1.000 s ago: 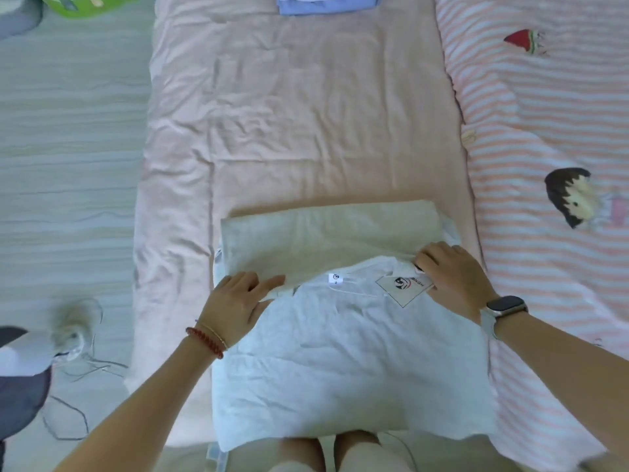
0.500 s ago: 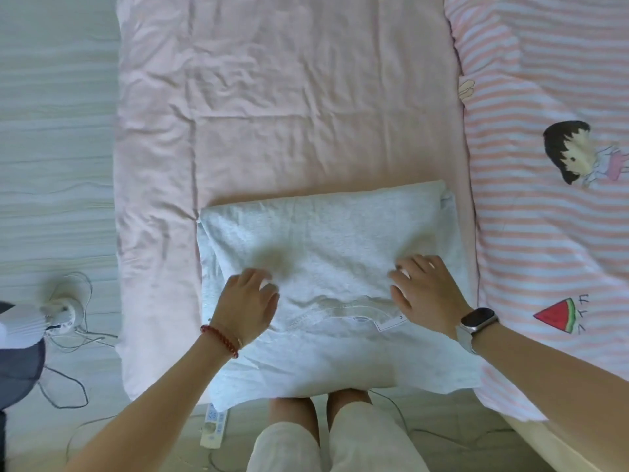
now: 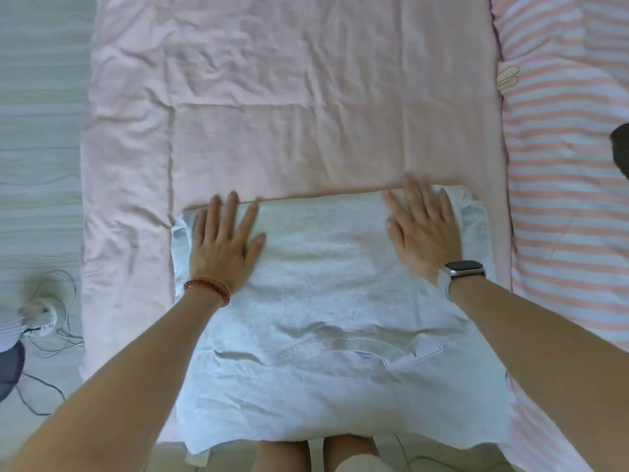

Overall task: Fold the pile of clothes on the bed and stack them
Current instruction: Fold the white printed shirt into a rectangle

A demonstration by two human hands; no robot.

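Pale grey-white folded shirt point(image 3: 326, 301): lying flat at the near edge of the bed point(image 3: 289, 97), its collar and label facing the person. Left hand point(image 3: 226, 245) and right hand point(image 3: 423, 233) are resting palm-down with fingers straight and spread, pressing the shirt's far corners. Striped cartoon-print quilt point(image 3: 565, 199) is covering the bed's right side.

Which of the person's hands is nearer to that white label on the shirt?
Right. The right hand lies flat on the shirt near its far right edge, above the white label. The left hand lies flat near the shirt's far left corner, farther off.
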